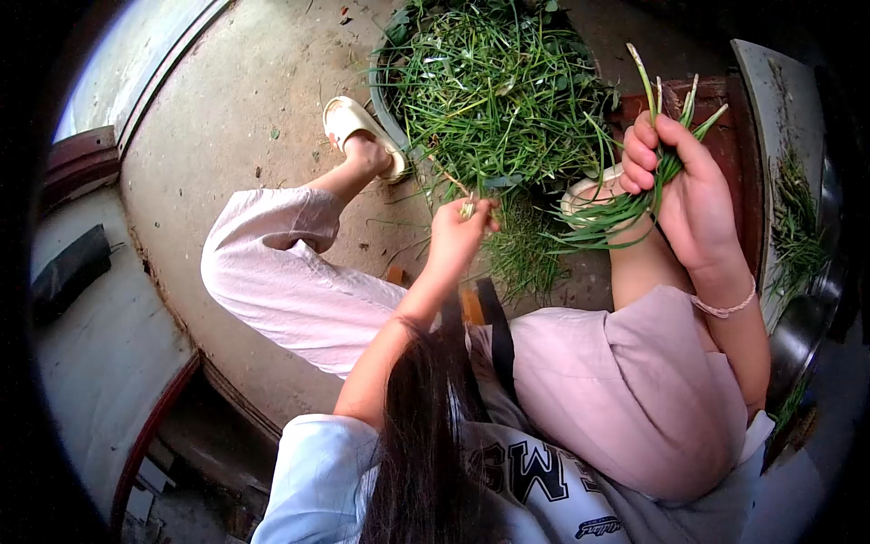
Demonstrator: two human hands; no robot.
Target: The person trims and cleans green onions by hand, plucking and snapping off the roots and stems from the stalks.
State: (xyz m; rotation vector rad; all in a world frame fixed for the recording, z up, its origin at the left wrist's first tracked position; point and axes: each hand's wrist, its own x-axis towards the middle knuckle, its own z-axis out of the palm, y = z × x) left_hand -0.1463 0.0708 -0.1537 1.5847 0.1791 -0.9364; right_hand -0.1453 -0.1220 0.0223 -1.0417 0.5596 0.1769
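Right hand gripping a bunch of green stalks beside the heaped greens; left hand closed on a small pale piece. Drooping leaves could catch on the heap, pulling stalks loose if the grip slackens.

concrete floor, grey-tan, strewn with small dark specks. pale panel at upper left, dark line along its edge. reddish-brown block below it. dark slab against pale surface farther down. reddish strip bordering dim recess, contents too dark to tell. at right, reddish-brown wood beside upright edge of pale board; shiny metal vessel near board's lower end, partly lost in shadow.
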